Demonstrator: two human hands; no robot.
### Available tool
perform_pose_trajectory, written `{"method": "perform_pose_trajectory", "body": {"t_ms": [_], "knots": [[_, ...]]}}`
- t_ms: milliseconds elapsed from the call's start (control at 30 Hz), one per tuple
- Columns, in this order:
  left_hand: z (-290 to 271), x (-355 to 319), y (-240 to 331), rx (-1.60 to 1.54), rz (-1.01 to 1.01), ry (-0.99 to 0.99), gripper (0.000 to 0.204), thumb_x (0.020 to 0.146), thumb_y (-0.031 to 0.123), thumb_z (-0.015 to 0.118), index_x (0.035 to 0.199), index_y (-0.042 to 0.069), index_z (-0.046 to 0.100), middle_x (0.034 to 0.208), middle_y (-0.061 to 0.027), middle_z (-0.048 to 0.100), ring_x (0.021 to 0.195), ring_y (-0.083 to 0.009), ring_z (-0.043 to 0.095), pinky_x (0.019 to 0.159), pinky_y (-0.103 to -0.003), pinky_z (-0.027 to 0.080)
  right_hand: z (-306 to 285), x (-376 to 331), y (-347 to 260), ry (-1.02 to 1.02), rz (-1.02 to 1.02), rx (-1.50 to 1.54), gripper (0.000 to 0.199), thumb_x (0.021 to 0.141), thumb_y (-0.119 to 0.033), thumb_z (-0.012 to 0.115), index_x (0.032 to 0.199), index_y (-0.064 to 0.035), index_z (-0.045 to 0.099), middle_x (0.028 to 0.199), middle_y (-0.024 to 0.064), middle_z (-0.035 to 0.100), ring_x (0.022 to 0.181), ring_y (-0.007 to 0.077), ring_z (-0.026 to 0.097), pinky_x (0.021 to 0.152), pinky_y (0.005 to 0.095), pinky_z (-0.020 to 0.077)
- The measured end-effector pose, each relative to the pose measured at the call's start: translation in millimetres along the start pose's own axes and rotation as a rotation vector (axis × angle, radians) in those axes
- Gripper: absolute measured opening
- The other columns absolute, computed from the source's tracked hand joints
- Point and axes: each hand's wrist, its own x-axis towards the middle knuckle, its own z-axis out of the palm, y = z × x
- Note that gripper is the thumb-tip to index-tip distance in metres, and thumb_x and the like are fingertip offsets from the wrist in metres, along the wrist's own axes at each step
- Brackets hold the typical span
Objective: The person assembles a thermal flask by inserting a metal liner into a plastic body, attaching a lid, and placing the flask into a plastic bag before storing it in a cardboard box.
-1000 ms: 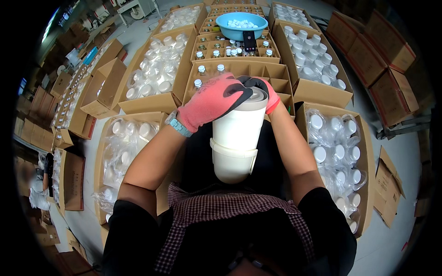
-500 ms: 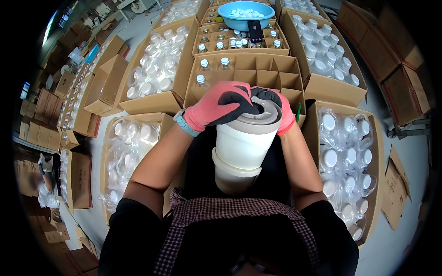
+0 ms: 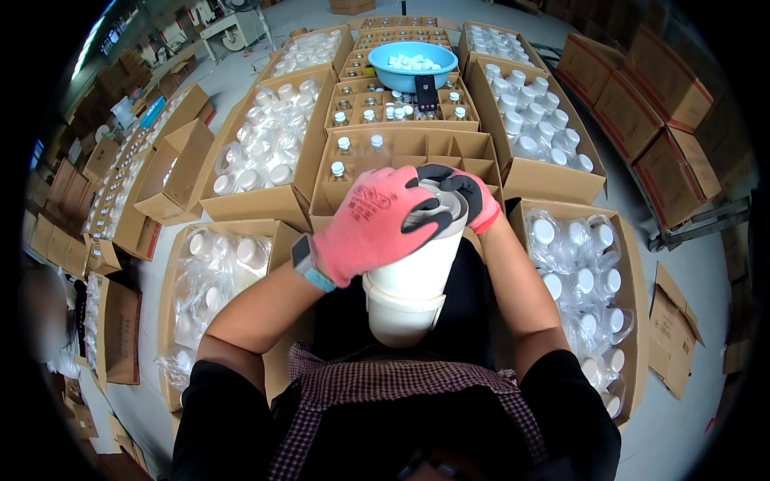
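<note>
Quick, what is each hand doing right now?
Left hand: closed over the top of the white container stack.
Right hand: gripping the stack's top rim.

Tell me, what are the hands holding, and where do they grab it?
Both hands grip a stack of white tubs at its top: the left hand lies over the rim, the right hand clasps the far side.

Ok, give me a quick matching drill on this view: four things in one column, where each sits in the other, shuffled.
Things:
1. blue bowl
2. left hand
3. right hand
4. divided carton

Places:
A. on the far side of the white container's top
B. laid over the top of the white container
C. just beyond the hands, few bottles inside
D. on the far cartons, holding white caps

Pairs: 1-D, 2-B, 3-A, 4-C
</note>
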Motion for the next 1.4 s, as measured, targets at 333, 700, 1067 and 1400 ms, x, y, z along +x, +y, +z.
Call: {"method": "perform_pose_trajectory", "body": {"t_ms": [333, 700, 1067, 1400], "knots": [[15.9, 0.4, 31.4, 0.157, -0.022, -0.014, 0.03, 0.079, 0.029, 0.07, 0.106, 0.015, 0.067, 0.101, -0.0084, 0.058, 0.092, -0.0283, 0.057, 0.08, -0.043, 0.045, 12.4, 72.3, 69.8, -0.479, -0.488, 0.238, 0.015, 0.092, -0.013, 0.06, 0.103, -0.0032, 0.062, 0.102, 0.013, 0.056, 0.103, 0.0439, 0.056, 0.085, 0.0536, 0.0496], [30.4, 6.4, -20.3, -0.209, 0.272, -0.177, 0.045, 0.078, 0.043, 0.067, 0.118, 0.023, 0.065, 0.098, -0.0009, 0.056, 0.087, -0.0178, 0.058, 0.073, -0.033, 0.045, -22.2, -27.5, 49.9, 0.073, -0.445, -0.043, 0.025, 0.09, -0.025, 0.06, 0.095, -0.0009, 0.06, 0.106, 0.0181, 0.057, 0.101, 0.0375, 0.057, 0.089, 0.0488, 0.0477], [50.9, 8.1, -53.4, -0.684, 0.648, -0.039, 0.031, 0.081, 0.039, 0.066, 0.084, 0.008, 0.061, 0.092, -0.0054, 0.057, 0.083, -0.0236, 0.057, 0.07, -0.038, 0.045, -5.6, -62.3, 39.9, 0.47, -0.34, -0.465, 0.044, 0.089, -0.043, 0.06, 0.094, 0.0008, 0.058, 0.114, 0.0222, 0.057, 0.109, 0.0372, 0.056, 0.096, 0.0478, 0.0442], [114.9, -34.5, -106.2, -0.583, -0.19, 0.395, 0.045, 0.089, 0.003, 0.055, 0.134, 0.009, 0.055, 0.138, -0.0172, 0.044, 0.127, -0.0359, 0.046, 0.108, -0.04, 0.038, 89.9, -69.6, -15.9, 0.284, -0.175, -1.408, 0.086, 0.072, -0.078, 0.063, 0.105, 0.001, 0.058, 0.127, 0.0234, 0.056, 0.123, 0.0371, 0.051, 0.105, 0.0451, 0.0365]]}}
